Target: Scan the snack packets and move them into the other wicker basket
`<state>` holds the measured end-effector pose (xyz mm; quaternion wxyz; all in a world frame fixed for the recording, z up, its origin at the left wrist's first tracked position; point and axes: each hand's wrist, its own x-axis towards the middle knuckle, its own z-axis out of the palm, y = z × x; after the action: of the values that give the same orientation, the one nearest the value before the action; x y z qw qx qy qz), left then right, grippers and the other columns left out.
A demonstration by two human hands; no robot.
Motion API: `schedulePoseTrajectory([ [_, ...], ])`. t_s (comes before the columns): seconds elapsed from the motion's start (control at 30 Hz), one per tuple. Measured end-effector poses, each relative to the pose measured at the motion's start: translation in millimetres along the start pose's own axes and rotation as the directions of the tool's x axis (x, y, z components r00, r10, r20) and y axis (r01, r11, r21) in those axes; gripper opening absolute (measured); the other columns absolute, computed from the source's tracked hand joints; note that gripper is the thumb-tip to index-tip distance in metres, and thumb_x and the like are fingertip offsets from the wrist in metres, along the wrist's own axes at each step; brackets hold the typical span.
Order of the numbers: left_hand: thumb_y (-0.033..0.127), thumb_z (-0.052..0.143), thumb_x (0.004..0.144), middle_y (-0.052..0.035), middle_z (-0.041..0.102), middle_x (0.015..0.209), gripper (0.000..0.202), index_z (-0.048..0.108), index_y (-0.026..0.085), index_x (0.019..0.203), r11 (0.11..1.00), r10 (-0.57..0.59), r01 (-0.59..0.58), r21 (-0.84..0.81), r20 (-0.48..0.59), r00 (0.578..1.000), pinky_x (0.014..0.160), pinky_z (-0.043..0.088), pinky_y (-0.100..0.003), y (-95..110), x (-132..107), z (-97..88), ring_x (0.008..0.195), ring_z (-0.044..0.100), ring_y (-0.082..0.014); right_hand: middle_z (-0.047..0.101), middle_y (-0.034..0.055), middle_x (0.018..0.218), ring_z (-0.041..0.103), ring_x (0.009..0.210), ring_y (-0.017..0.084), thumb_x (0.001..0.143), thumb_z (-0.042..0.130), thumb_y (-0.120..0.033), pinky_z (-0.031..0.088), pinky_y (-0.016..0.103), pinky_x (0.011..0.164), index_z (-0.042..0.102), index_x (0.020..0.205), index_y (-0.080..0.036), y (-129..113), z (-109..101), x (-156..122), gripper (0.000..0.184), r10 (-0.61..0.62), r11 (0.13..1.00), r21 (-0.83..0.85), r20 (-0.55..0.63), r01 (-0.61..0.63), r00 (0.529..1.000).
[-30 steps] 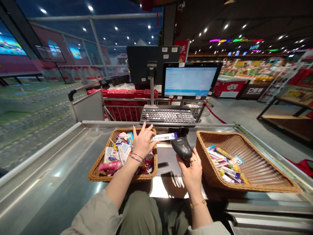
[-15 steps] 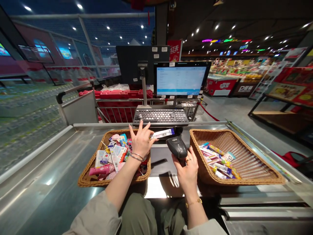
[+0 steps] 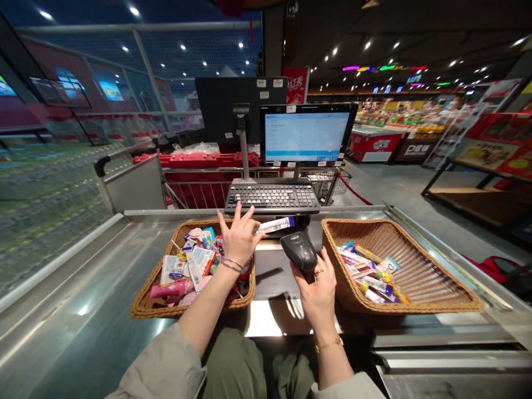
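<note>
My left hand (image 3: 239, 238) pinches a long white and blue packet (image 3: 276, 225) between thumb and fingers, held out above the counter in front of the keyboard. My right hand (image 3: 318, 288) grips a black handheld barcode scanner (image 3: 298, 249), its head pointing toward the packet a short way off. Under my left hand sits a wicker basket (image 3: 146, 299) full of small colourful packets. To the right stands a second wicker basket (image 3: 432, 277) with several similar packets at its left side.
A keyboard (image 3: 272, 196) and a lit monitor (image 3: 306, 136) stand behind the baskets on the steel checkout counter (image 3: 83, 327). A metal trolley with red crates (image 3: 208, 166) is behind. Shop shelves and displays fill the right background.
The view has shifted slightly. My left hand and packet stay near the scanner, and my right hand has edged the scanner a little left toward the packet.
</note>
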<state>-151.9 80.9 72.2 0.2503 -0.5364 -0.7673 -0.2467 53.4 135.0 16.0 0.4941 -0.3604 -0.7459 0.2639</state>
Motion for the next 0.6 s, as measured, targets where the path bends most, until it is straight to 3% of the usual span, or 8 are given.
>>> schedulePoseTrajectory([
  [0.6,0.027,0.065,0.085,-0.0061,0.053,0.145,0.010,0.064,0.024,0.094,1.000,0.000,0.000,-0.013,-0.034,0.999,0.116,-0.007,-0.070,0.4,1.1,2.2,0.148,0.023,-0.0340,0.066,0.0110,0.124,0.038,0.140,0.031,0.086,0.061,-0.049,0.030,0.057,0.112,0.067,0.112,-0.020,1.5,0.5,-0.3,0.039,-0.044,0.999,-0.011,-0.012,0.043,0.999],
])
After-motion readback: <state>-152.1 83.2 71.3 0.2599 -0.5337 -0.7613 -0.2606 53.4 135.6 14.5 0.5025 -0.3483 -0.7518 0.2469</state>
